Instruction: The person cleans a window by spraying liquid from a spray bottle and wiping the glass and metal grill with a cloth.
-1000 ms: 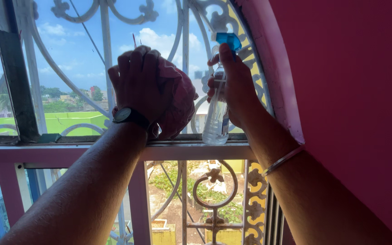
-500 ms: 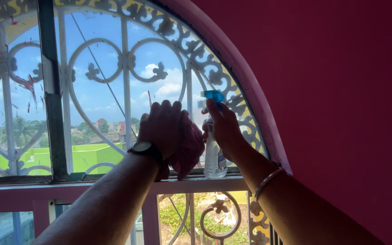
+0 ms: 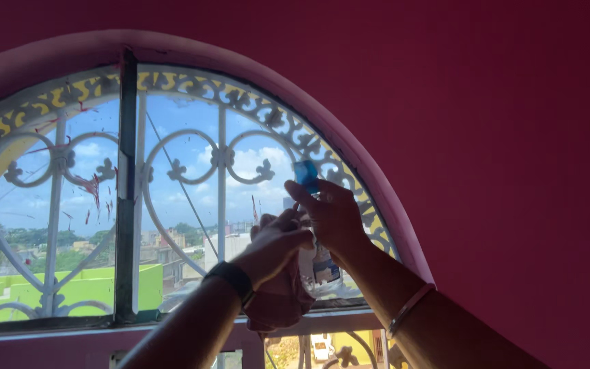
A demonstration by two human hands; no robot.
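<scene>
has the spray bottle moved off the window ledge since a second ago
Yes. The spray bottle stood with its base on the window ledge; now the right hand holds it lifted above the ledge, the left hand beside it.

Pink window ledge [image 3: 349, 321] under arched pane — nothing seems to rest on it; view dim.

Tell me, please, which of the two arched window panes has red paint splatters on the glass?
The left pane, left of the dark centre bar: red streaks mark its glass. The right pane, nearer the hands and spray bottle, looks mostly clean.
</scene>
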